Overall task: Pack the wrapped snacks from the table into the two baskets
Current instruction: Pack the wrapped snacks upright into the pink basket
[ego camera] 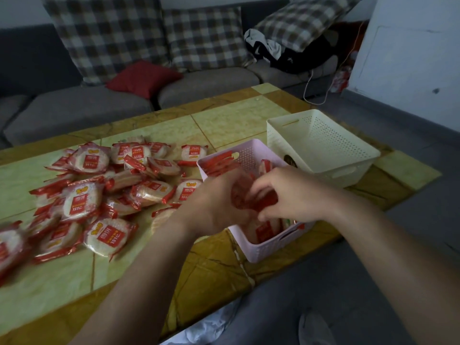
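1. The wrapped snack [254, 199] between the left hand [219, 202] and the right hand [295, 195] is motion-blurred. Its print is unreadable, and the left fingers' grip cannot be told.
2. Both hands hide much of the pink basket's [263, 247] inside.
3. The edge snacks [10, 247] at far left are smeared and cut off.
4. A dark round thing [290, 159] in the cream basket [331, 138] is mostly hidden.
5. A pale object [315, 329] is cropped by the bottom edge.

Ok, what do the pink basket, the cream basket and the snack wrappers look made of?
Pink perforated rectangular basket: moulded plastic, matt, by its hole grid and handle slot. Cream perforated rectangular basket: apparently the same. Red-and-clear snack wrappers: thin glossy plastic film, probably; crinkled, shiny, partly see-through.
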`<state>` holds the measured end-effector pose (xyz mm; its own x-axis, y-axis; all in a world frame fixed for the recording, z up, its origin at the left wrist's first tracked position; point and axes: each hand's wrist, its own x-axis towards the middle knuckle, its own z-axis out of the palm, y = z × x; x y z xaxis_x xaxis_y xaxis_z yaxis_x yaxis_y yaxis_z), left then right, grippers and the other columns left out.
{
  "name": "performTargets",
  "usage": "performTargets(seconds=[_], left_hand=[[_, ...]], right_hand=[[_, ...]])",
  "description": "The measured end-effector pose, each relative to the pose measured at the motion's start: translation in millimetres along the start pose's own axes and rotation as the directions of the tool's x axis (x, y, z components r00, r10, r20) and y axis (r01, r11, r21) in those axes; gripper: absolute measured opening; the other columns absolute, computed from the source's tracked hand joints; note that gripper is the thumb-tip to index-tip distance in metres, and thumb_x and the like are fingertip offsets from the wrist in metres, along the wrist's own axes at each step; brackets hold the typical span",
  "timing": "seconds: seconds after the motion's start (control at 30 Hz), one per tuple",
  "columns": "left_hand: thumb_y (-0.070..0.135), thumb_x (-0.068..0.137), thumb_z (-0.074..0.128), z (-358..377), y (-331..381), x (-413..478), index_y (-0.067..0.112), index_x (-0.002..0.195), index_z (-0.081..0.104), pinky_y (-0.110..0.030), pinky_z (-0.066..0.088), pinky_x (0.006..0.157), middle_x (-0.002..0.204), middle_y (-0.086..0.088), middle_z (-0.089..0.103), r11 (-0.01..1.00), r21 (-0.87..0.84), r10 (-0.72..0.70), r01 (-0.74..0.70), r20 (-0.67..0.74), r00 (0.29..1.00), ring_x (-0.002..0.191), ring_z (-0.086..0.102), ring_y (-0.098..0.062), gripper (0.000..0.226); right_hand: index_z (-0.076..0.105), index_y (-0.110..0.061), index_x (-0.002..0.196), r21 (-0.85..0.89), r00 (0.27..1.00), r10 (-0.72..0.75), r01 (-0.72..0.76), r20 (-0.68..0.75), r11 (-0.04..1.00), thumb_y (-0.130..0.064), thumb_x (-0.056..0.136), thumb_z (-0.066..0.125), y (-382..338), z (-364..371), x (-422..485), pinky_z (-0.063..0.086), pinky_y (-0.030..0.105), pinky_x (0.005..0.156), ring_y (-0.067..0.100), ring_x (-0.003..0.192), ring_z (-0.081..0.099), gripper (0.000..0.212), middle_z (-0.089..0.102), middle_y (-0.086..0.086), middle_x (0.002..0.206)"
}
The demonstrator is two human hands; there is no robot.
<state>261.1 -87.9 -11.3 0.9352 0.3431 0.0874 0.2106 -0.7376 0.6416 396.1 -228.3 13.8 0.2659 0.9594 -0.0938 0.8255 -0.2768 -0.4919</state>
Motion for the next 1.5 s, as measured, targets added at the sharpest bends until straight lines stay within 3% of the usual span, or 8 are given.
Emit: performTargets(seconds=[0.17, 0.27, 0.37, 0.57, 0.8, 1.07, 1.3, 1.5], left_hand=[[0.031, 0.075, 0.073, 10.9, 8.0, 6.0, 0.031, 0.109, 0.064, -0.039, 0.055, 0.073, 0.1, 0.003, 0.07, 0.917, 0.398, 0.0, -0.021, 0.055, 0.999, 0.09, 0.066, -0.024, 0.036], [0.042, 0.079, 0.066, 13.6, 15.2, 8.5, 0.032, 0.106, 0.069, -0.036, 0.055, 0.075, 0.097, 0.005, 0.071, 0.891, 0.454, -0.042, -0.004, 0.092, 0.995, 0.091, 0.067, -0.022, 0.029], [0.06, 0.079, 0.061, 15.2, 18.1, 9.0, 0.034, 0.106, 0.069, -0.033, 0.051, 0.072, 0.093, 0.008, 0.07, 0.873, 0.487, -0.05, 0.003, 0.084, 0.995, 0.088, 0.067, -0.018, 0.038], [0.077, 0.08, 0.054, 29.5, 30.1, 7.0, 0.027, 0.082, 0.046, -0.033, 0.043, 0.071, 0.074, 0.005, 0.049, 0.734, 0.678, -0.047, 0.029, 0.008, 0.999, 0.073, 0.055, -0.02, 0.051], [0.056, 0.085, 0.064, 34.4, 33.5, 11.3, 0.029, 0.093, 0.057, -0.036, 0.042, 0.076, 0.099, 0.0, 0.068, 0.701, 0.706, -0.109, 0.096, -0.028, 0.994, 0.095, 0.066, -0.025, 0.029], [0.051, 0.079, 0.068, 30.5, 31.0, 14.4, 0.021, 0.107, 0.066, -0.04, 0.041, 0.092, 0.117, -0.007, 0.063, 0.646, 0.738, -0.184, 0.195, -0.097, 0.978, 0.114, 0.057, -0.028, 0.042], [0.031, 0.083, 0.064, 22.9, 28.7, 11.7, 0.024, 0.11, 0.065, -0.04, 0.045, 0.092, 0.113, -0.002, 0.067, 0.682, 0.709, -0.162, 0.177, -0.088, 0.983, 0.11, 0.063, -0.028, 0.027], [0.038, 0.086, 0.059, 15.3, 18.5, 13.6, 0.023, 0.1, 0.07, -0.033, 0.042, 0.068, 0.102, 0.0, 0.066, 0.692, 0.715, -0.078, 0.098, -0.06, 0.995, 0.093, 0.066, -0.025, 0.023]], right_hand=[[0.073, -0.035, 0.092, 0.122, 0.923, 0.075, -0.03, -0.378, 0.992, -0.014, 0.093, 0.068, 23.7, -27.2, -2.8, 0.052, 0.018, 0.079, -0.005, 0.088, 0.065, 0.022, 0.072, -0.02, 0.092], [0.072, -0.032, 0.091, 0.034, 0.956, 0.166, -0.162, -0.244, 0.986, -0.037, 0.09, 0.073, 23.5, -26.5, -3.1, 0.056, 0.029, 0.078, 0.002, 0.086, 0.067, 0.005, 0.07, -0.017, 0.088], [0.069, -0.032, 0.092, -0.168, 0.951, 0.262, -0.289, -0.165, 0.943, -0.059, 0.076, 0.078, 15.7, -19.9, -4.5, 0.054, 0.031, 0.069, 0.006, 0.078, 0.065, 0.033, 0.068, -0.015, 0.083], [0.061, -0.024, 0.078, -0.465, 0.945, 0.269, -0.326, -0.186, 0.823, -0.04, 0.075, 0.079, 0.3, -8.3, -0.3, 0.039, 0.029, 0.055, 0.019, 0.067, 0.06, 0.025, 0.06, -0.004, 0.075], [0.061, -0.031, 0.111, 0.171, 0.905, 0.343, -0.308, -0.25, 0.936, -0.024, 0.09, 0.064, 18.5, -38.5, -11.4, 0.054, 0.034, 0.056, 0.017, 0.06, 0.071, 0.022, 0.071, -0.001, 0.078], [0.068, 0.001, 0.087, 0.798, 0.896, 0.444, -0.287, 0.027, 0.53, -0.017, 0.095, 0.066, 20.7, -47.0, -16.1, 0.053, 0.023, 0.044, 0.017, 0.051, 0.065, 0.019, 0.057, 0.009, 0.061], [0.072, -0.001, 0.101, 0.876, 0.933, 0.176, -0.355, 0.313, 0.326, -0.025, 0.073, 0.077, 26.8, -30.9, -17.7, 0.063, 0.025, 0.061, 0.03, 0.085, 0.077, 0.037, 0.072, 0.015, 0.077], [0.066, -0.007, 0.114, 0.65, 0.936, 0.218, -0.349, 0.276, 0.675, -0.001, 0.086, 0.075, 25.7, -8.6, -14.9, 0.059, 0.026, 0.061, 0.015, 0.079, 0.076, 0.029, 0.079, 0.013, 0.091]])
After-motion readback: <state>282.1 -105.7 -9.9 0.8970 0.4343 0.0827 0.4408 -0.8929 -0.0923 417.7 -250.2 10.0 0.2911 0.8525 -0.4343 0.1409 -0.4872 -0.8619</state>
